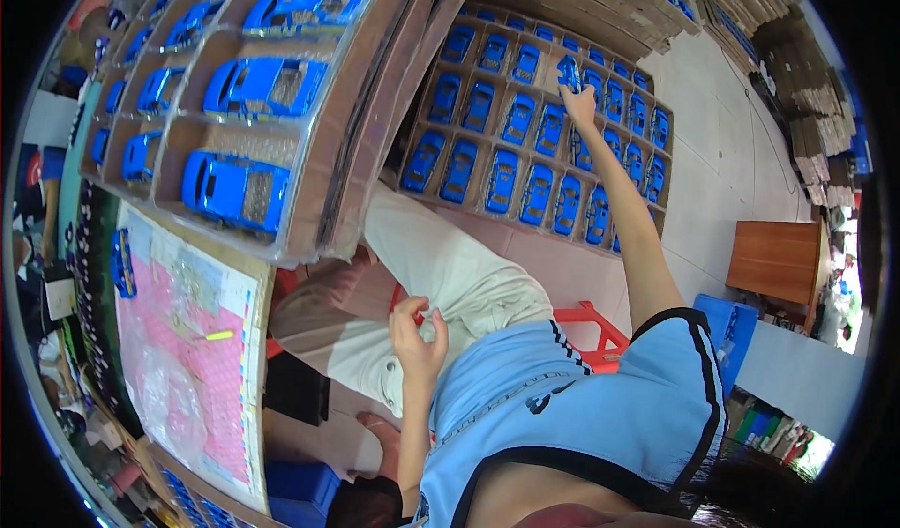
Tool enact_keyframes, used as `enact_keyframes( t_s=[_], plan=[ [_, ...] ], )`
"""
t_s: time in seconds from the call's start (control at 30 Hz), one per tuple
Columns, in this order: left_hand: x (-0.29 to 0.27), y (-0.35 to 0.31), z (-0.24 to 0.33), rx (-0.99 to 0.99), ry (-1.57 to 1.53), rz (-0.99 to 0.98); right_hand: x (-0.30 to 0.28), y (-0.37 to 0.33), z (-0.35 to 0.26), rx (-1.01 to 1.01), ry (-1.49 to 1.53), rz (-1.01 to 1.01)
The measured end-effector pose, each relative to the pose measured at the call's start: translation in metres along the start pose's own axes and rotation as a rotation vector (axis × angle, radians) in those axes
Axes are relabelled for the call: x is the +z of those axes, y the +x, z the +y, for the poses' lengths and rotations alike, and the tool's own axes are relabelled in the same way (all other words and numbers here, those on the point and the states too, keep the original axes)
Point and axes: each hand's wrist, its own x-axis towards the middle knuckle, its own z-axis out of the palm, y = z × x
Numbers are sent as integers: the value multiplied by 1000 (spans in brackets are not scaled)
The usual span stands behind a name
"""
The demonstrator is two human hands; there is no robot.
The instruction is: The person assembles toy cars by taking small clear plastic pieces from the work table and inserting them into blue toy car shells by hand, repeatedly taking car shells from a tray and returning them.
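My right hand [579, 103] reaches out over a cardboard tray [457, 211] divided into cells, its fingers closed on a blue toy car [568, 71]. Blue toy cars of the same kind, such as one toy car [502, 179], lie one to a cell below and around it. The cell just left of the held car shows bare cardboard. Over my lap, my left hand [418, 338] is raised with its fingers loosely curled and apart, holding nothing.
At the upper left, a stack of divided trays [314, 191] holds more blue cars. A worktable [239, 434] with a pink-and-white sheet, clear plastic and one car [123, 264] stands on the left. Stacked cardboard [806, 125] and a brown wooden box [773, 261] are at right. I sit on a red stool [600, 336].
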Motion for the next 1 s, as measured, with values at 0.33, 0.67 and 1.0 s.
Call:
enact_keyframes(
  t_s=[0.33,0.67,1.0],
  plan=[
    [7,6,-1,16,171,-52,50,31,-7,-12,-425,-94],
    [4,5,-8,-64,203,-11,37,85,59,819,1238,-134],
    [-24,23,-17,-68,346,145,17,51,57,544,1745,-100]
  ],
)
